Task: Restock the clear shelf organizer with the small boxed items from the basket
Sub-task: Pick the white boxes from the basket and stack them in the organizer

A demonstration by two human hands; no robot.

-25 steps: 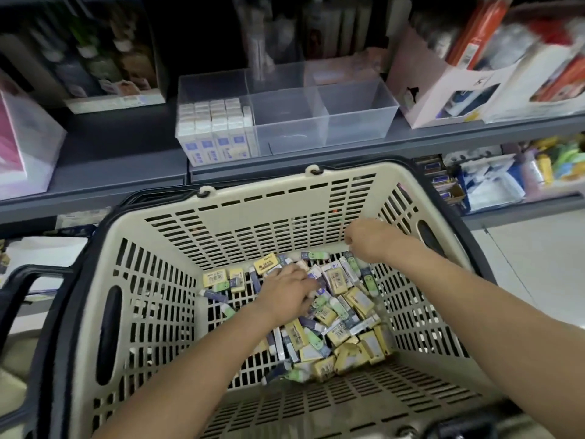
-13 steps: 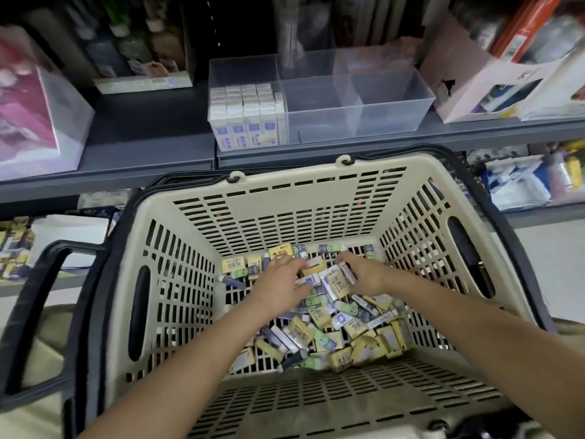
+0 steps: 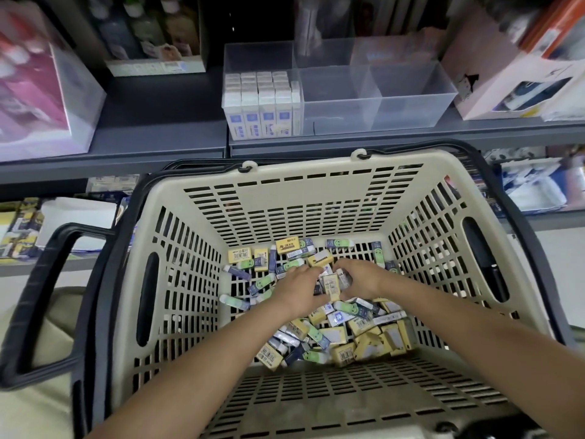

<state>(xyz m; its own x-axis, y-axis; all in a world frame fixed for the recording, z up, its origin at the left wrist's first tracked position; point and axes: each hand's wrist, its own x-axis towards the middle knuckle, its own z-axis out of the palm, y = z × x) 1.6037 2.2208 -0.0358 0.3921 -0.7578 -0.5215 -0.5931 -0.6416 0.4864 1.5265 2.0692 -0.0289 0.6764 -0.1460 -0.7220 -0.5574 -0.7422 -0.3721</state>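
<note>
The beige plastic basket (image 3: 304,201) holding small boxed items (image 3: 357,331) sits before the grey shelf (image 3: 158,134) carrying the clear plastic organizer (image 3: 411,99).

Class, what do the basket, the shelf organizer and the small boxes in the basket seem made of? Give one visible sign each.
Basket: moulded plastic, matte beige; slotted one-piece walls.
Shelf organizer: clear rigid plastic, perhaps acrylic; see-through walls with faint glare.
Small boxes: probably printed card, slightly glossy; barcodes and crisp edges.

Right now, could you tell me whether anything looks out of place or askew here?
Nothing looks damaged. The small boxes in the basket lie in a jumbled heap, facing every way. In the clear shelf organizer, the rightmost column of white boxes appears turned sideways beside neat rows.
</note>
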